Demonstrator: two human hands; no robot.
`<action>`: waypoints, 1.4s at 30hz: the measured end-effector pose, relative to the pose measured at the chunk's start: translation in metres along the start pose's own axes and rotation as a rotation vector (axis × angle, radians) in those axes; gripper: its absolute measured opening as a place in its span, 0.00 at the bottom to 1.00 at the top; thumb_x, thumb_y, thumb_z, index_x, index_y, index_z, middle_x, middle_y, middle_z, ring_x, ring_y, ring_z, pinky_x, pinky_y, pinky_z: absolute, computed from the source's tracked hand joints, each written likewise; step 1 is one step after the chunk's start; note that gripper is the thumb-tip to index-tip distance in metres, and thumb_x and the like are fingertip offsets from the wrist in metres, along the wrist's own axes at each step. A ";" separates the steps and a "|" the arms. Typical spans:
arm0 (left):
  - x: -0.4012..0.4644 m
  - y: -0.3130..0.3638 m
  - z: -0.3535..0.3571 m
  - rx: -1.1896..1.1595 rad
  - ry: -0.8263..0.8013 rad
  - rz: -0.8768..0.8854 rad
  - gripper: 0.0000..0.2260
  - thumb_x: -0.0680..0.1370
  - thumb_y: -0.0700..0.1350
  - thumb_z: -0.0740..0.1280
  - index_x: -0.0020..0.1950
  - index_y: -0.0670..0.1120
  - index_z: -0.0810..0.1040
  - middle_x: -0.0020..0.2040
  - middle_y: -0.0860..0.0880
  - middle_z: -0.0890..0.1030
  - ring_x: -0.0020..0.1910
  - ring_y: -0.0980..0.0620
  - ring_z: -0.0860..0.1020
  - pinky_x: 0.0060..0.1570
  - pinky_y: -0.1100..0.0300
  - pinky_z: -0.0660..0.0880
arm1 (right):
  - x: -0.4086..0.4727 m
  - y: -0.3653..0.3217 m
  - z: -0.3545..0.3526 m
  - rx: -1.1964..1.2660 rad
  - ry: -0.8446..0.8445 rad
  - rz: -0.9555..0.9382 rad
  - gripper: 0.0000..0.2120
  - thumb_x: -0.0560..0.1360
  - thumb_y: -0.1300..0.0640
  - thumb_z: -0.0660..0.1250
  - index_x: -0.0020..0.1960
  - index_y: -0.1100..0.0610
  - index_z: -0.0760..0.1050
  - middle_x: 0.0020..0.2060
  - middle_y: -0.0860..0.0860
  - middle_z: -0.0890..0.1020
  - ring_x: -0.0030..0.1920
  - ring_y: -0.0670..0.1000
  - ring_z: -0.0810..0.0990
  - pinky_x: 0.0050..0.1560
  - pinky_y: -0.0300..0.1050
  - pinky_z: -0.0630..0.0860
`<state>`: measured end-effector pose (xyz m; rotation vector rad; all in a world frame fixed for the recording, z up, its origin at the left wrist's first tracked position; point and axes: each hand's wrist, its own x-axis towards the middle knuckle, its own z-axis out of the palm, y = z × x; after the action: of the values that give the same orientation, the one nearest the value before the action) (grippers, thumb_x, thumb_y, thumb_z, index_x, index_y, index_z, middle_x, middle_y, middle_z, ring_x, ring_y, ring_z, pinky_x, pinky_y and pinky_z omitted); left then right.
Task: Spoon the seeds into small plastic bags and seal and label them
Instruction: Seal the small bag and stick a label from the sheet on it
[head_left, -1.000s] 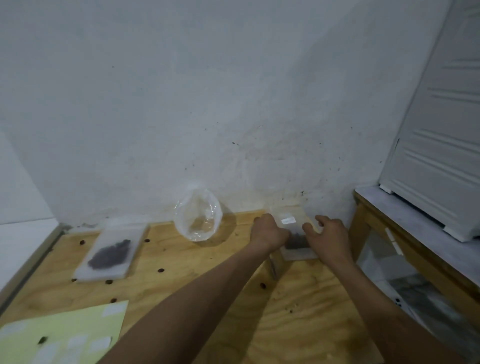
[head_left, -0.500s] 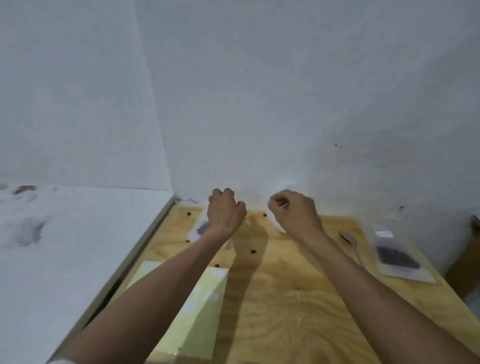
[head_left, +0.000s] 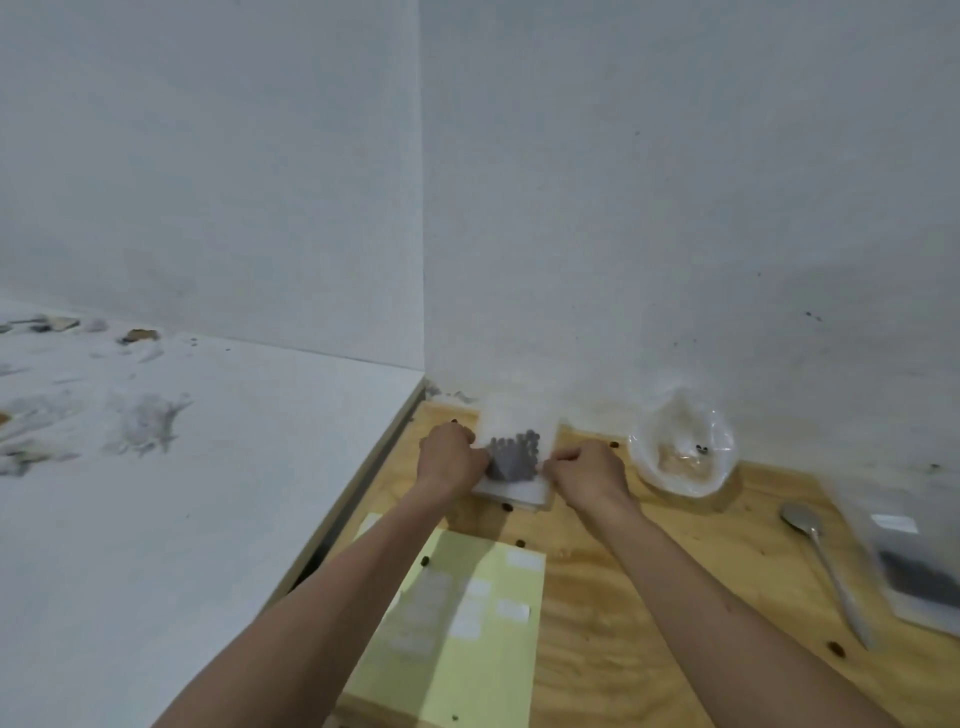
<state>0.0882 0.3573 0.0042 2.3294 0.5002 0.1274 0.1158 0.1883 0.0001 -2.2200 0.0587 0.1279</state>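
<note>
A small clear plastic bag with dark seeds (head_left: 513, 457) stands tilted against the wall at the back of the wooden table (head_left: 649, 597). My left hand (head_left: 451, 457) pinches its left edge and my right hand (head_left: 584, 473) pinches its right edge. A second seed bag with a white label (head_left: 914, 566) lies flat at the far right. A metal spoon (head_left: 821, 561) lies beside it, bowl toward the wall. The yellow label sheet (head_left: 462, 629) with several white stickers lies under my left forearm.
A large crumpled clear bag (head_left: 683, 449) holding a few seeds leans on the wall right of my hands. Loose seeds dot the wood. A white counter (head_left: 182, 493) with debris adjoins the table on the left. Walls close the corner behind.
Both hands left the labelled bag at the right, swung left across the table, and now grip the other seed bag, raising it against the wall. The view panned left.
</note>
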 end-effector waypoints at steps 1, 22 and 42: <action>-0.001 0.001 -0.001 -0.062 0.015 -0.002 0.17 0.78 0.43 0.71 0.66 0.39 0.80 0.63 0.42 0.81 0.64 0.44 0.78 0.62 0.53 0.75 | 0.002 0.000 -0.002 0.051 0.004 0.008 0.06 0.75 0.59 0.71 0.39 0.52 0.83 0.42 0.50 0.86 0.44 0.54 0.84 0.49 0.52 0.82; -0.028 -0.040 -0.082 -0.885 0.170 0.105 0.07 0.81 0.38 0.63 0.57 0.44 0.78 0.41 0.48 0.87 0.42 0.48 0.81 0.46 0.51 0.76 | -0.064 -0.046 0.027 -0.031 -0.278 -0.440 0.03 0.76 0.57 0.73 0.47 0.55 0.84 0.38 0.43 0.82 0.38 0.39 0.79 0.33 0.29 0.70; -0.045 -0.064 -0.080 -0.889 0.226 0.048 0.10 0.82 0.46 0.66 0.57 0.40 0.77 0.46 0.49 0.88 0.49 0.50 0.86 0.57 0.49 0.77 | -0.104 -0.070 0.071 -0.330 -0.667 -0.401 0.13 0.73 0.57 0.72 0.36 0.65 0.82 0.37 0.60 0.87 0.33 0.58 0.81 0.39 0.49 0.79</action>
<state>0.0084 0.4330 0.0203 1.4584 0.3843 0.5250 0.0136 0.2874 0.0244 -2.3477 -0.8165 0.6824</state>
